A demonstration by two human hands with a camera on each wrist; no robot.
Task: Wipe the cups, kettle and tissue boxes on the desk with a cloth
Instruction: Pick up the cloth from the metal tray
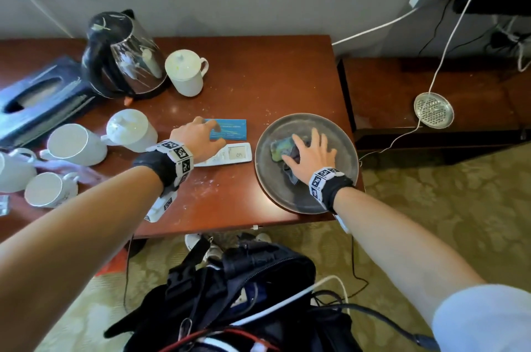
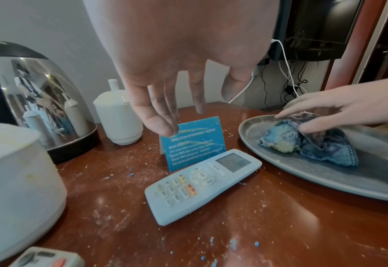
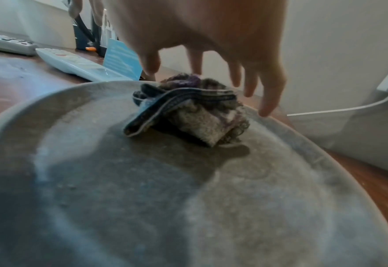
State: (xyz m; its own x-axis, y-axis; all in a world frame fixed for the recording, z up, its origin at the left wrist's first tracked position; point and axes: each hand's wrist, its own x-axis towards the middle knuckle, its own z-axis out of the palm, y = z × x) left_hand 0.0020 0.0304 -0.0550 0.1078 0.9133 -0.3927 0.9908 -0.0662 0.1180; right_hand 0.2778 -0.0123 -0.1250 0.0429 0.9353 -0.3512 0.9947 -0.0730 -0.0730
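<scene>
A crumpled blue-grey cloth (image 1: 280,147) (image 2: 302,144) (image 3: 188,112) lies on a round grey plate (image 1: 267,170) (image 3: 142,180) at the desk's right end. My right hand (image 1: 304,147) (image 3: 211,72) is spread over it, its straight fingers touching the top. My left hand (image 1: 214,133) (image 2: 183,101) hovers open above a blue card, holding nothing. A steel kettle (image 1: 126,58) (image 2: 40,101) stands at the back left, a dark tissue box (image 1: 40,101) beside it. White lidded cups (image 1: 186,71) (image 1: 130,129) and several mugs (image 1: 77,144) crowd the left.
A white remote (image 1: 230,155) (image 2: 202,182) and a standing blue card (image 1: 232,129) (image 2: 193,144) sit between my hands. Crumbs and dust speckle the brown desk (image 1: 244,78). A perforated metal dish (image 1: 434,110) and cables lie on the lower cabinet to the right. A dark bag (image 1: 244,294) sits below the front edge.
</scene>
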